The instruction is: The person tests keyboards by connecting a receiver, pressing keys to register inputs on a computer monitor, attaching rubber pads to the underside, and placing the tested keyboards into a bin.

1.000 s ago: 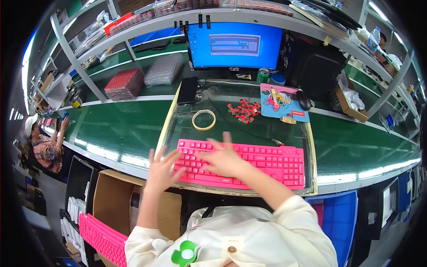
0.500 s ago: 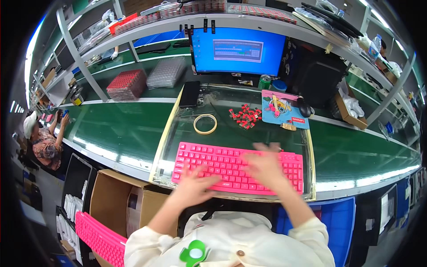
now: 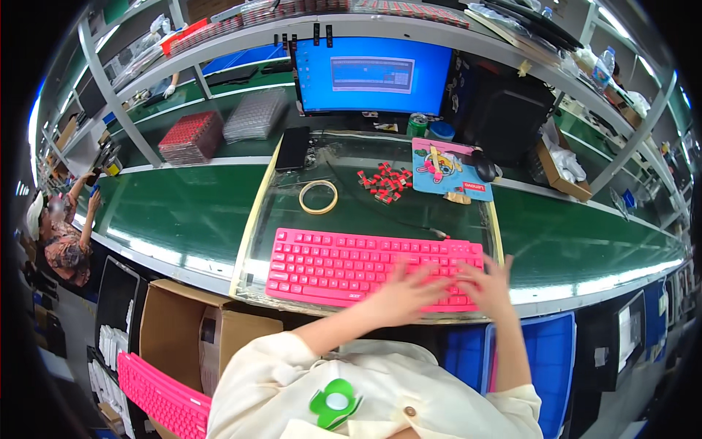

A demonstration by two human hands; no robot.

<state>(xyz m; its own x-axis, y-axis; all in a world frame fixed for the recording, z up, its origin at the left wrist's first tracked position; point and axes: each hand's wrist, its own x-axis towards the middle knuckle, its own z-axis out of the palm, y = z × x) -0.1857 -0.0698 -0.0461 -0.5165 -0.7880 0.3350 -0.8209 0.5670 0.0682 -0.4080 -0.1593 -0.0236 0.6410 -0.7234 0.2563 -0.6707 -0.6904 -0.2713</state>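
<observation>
Both hands, left hand (image 3: 406, 293) and right hand (image 3: 488, 287), lie spread flat on the pink keyboard (image 3: 344, 265), grasping nothing. Below the counter (image 3: 183, 212) stands an open brown cardboard box (image 3: 183, 329).

Both your hands lie flat on the right end of the pink keyboard (image 3: 373, 269), fingers spread: your left hand (image 3: 404, 295) is blurred, just beside your right hand (image 3: 488, 287). The keyboard sits on a glass sheet (image 3: 292, 212) on the green worktop (image 3: 183, 208). Beyond it lie a ring of tape (image 3: 319, 197), a heap of small red parts (image 3: 383, 184) and a mouse (image 3: 483, 164) on a pictured mat (image 3: 447, 172), below a blue monitor (image 3: 373, 74). A second pink keyboard (image 3: 157, 399) stands beside a cardboard box (image 3: 183, 329) at your lower left.
</observation>
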